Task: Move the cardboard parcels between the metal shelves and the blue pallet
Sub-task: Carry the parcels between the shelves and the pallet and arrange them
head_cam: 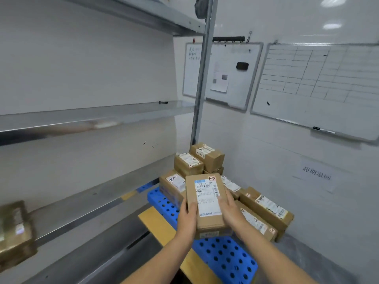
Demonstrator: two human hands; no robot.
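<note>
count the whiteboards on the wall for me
2. A smaller whiteboard hangs just right of the shelf post, partly hidden behind it; a larger gridded whiteboard hangs further right. None other shows.

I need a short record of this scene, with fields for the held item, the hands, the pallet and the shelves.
held item: cardboard parcel, label facing up, marked 1-3
left hand: grips the parcel's left edge
right hand: grips its right edge
blue pallet: several parcels stacked at its far end
metal shelves: middle shelf bare; one blurred parcel on the lower shelf
</note>
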